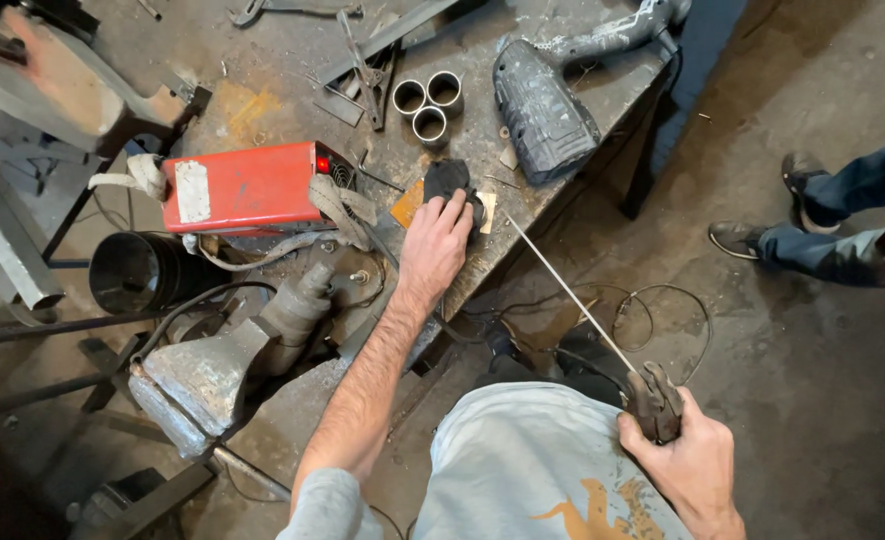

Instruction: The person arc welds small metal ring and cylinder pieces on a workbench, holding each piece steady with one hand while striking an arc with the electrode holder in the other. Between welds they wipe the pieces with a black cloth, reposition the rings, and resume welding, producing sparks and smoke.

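Two bare hands are seen from above at a grimy metal workbench [292, 60]. The fingers [454, 212] of the left hand [432, 250] are curled over a dark, cloth-like object [447, 180], which is pressed flat against the bench near its edge, at the centre of the view. A small orange-brown plate [407, 205] and a pale scrap are partly covered by that object. The right hand [687, 460], at five o'clock in the view, is closed firmly round a worn electrode holder [652, 400]; from it a thin welding rod [567, 290] is angled up toward eleven o'clock, its tip ending just beside the left hand.

At nine o'clock from the left hand, a red welding machine [247, 185] with a lit red lamp is set on the bench, a dirty strap draped round it. At twelve o'clock, three short steel tube sections [428, 105] are stood together on end. At one o'clock, a dusty grey welding mask [542, 110] is laid face down. At seven o'clock, a heavy grey bench vice [232, 360] is fixed. At three o'clock, on the concrete floor, the jeans and shoes of another person [822, 220] are seen.
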